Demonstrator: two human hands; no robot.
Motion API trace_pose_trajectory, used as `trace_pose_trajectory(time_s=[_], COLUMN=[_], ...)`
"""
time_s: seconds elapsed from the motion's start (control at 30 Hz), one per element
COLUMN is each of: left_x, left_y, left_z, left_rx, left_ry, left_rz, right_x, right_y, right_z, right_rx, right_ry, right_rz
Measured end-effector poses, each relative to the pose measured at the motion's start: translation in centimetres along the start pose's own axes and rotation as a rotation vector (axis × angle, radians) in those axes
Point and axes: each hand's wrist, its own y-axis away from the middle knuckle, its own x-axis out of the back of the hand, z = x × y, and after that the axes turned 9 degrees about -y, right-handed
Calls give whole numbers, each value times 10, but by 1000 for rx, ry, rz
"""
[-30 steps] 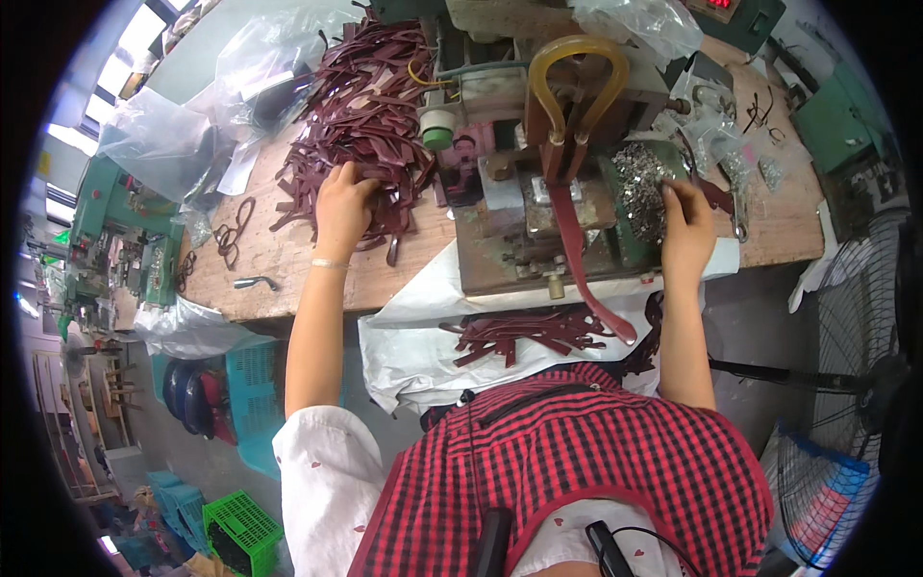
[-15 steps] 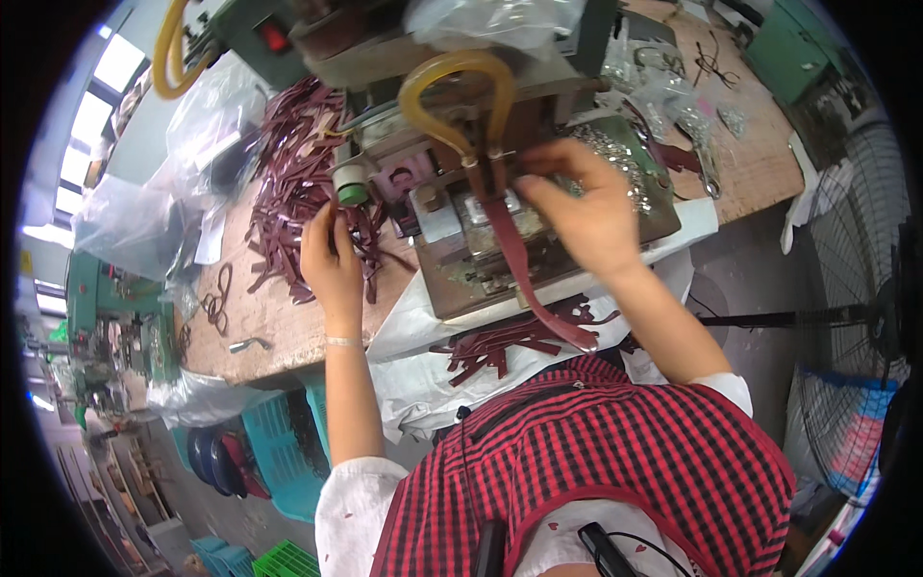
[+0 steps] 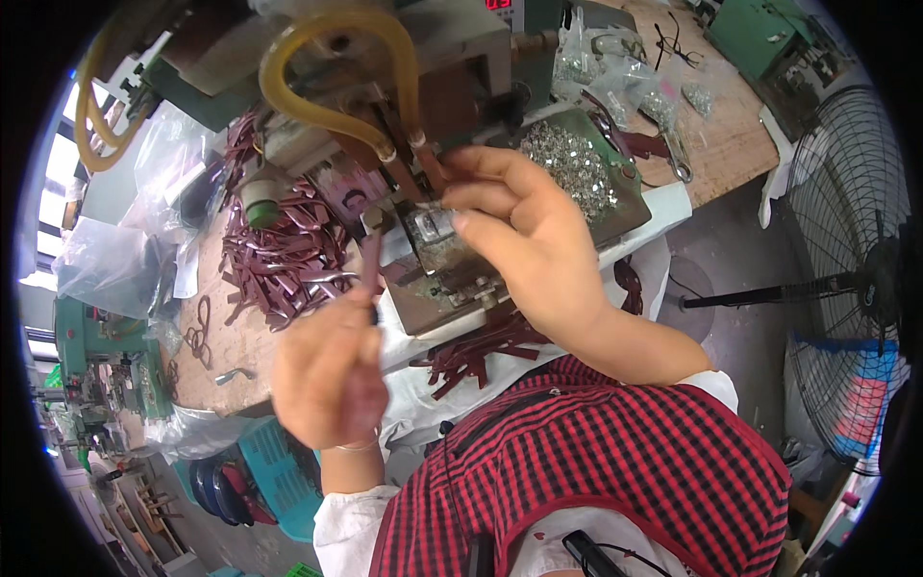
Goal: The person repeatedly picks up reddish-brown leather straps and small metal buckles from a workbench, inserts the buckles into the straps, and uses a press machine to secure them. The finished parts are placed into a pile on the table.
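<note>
My left hand (image 3: 332, 370), blurred by motion, is closed around the lower end of a thin maroon strap (image 3: 371, 262) that points up toward the machine. My right hand (image 3: 543, 236) reaches in from the right with fingers bent and thumb close to the fingertips. It is at the small metal die (image 3: 433, 228) on the press; anything between its fingertips is hidden. Two brown prongs joined to a looped yellow hose (image 3: 279, 82) come down just above the die.
A heap of maroon straps (image 3: 288, 245) lies left of the press. Small shiny metal pieces fill a green tray (image 3: 630, 173) at right. More straps (image 3: 481, 354) lie on white cloth before me. A black fan (image 3: 856, 279) stands to the right, a teal basket (image 3: 279, 471) below left.
The strap that hung from the press no longer hangs there. My left hand has come from beside the heap toward me and holds a strap. My right hand has moved lower, to the die.
</note>
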Motion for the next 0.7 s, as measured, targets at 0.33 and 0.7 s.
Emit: trace_pose_trajectory(time_s=[0.33,0.7], left_x=[-59,-50], left_y=[2,5], left_z=[5,18], left_rx=[-358,-159], left_ry=[-26,73], left_rz=[-44,-136], right_x=[160,145], right_y=[-23,-58], right_z=[58,70], right_rx=[371,612], right_ry=[1352,1483], right_rz=[186,-137])
